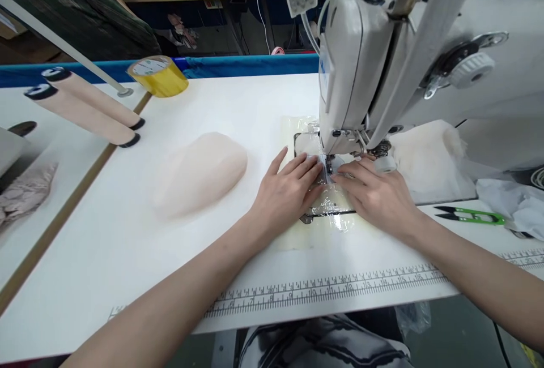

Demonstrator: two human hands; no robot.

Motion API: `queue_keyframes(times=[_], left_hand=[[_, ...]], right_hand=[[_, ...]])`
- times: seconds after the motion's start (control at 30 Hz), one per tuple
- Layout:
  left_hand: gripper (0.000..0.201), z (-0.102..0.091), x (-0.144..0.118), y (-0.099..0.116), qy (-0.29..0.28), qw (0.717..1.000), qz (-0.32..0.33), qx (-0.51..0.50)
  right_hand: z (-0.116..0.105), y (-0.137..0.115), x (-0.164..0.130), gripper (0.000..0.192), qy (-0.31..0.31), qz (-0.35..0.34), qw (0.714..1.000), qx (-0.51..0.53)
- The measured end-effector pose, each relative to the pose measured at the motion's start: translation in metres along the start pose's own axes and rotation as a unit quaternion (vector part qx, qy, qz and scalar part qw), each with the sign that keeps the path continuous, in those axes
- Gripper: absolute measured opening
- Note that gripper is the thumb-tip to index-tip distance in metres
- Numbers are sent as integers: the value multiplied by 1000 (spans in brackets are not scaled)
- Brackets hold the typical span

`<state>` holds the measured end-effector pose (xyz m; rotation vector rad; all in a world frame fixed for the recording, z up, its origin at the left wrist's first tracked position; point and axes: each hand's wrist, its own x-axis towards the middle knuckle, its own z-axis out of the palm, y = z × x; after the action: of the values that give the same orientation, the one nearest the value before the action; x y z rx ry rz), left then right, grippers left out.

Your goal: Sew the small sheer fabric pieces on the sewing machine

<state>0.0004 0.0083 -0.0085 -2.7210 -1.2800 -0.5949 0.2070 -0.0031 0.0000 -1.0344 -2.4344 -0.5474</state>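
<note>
Needle area under sewing machine (361,62) head hidden by right hand (378,195) + presser parts. Thin piece under left hand (287,192) mostly covered, can't tell fabric vs film. Machine body cut off at top/right edge. Both forearms cut by bottom edge. Tape roll (158,75) label too small to read. White stuff (516,206) far right cut off.

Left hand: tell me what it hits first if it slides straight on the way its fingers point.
Probably the presser foot area of the sewing machine; the left hand points there.
</note>
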Motion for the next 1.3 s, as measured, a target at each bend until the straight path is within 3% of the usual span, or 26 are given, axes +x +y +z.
queue_keyframes(times=[0.23,0.37,0.43,0.5,0.57,0.67,0.8,0.87,1.03,1.1,1.2,1.3], left_hand=[[36,-1,0,1,5,1000,-11,28],[36,-8,-5,15,2,996,-22,85],[33,-14,-12,25,-5,998,36,57],[29,-21,-18,32,5,990,141,-17],[33,-26,-20,34,34,983,173,-60],[31,-30,-18,26,17,998,61,-17],[20,-29,-15,17,-99,993,-66,20],[12,-29,-15,18,-102,988,-114,-29],[10,-34,-10,17,-29,947,-196,-252],[11,-35,-7,14,-14,914,-202,-351],[13,-35,-5,10,-23,843,-222,-490],[16,-36,-5,10,-54,791,-244,-558]], right_hand=[[-6,0,0,30,1,-5,1000,14],[-10,1,1,30,14,-1,1000,4],[-11,2,0,30,21,1,1000,5],[-11,4,-1,30,25,2,1000,9],[-11,6,-3,29,25,6,999,21],[-10,9,-5,29,28,20,998,53],[-11,7,-5,25,-7,86,986,144],[-14,4,-3,25,-63,143,962,224],[-17,0,0,39,-176,249,858,413],[-16,1,0,37,-203,271,813,474],[-15,4,0,32,-232,306,744,547],[-19,3,3,32,-238,329,694,595]])
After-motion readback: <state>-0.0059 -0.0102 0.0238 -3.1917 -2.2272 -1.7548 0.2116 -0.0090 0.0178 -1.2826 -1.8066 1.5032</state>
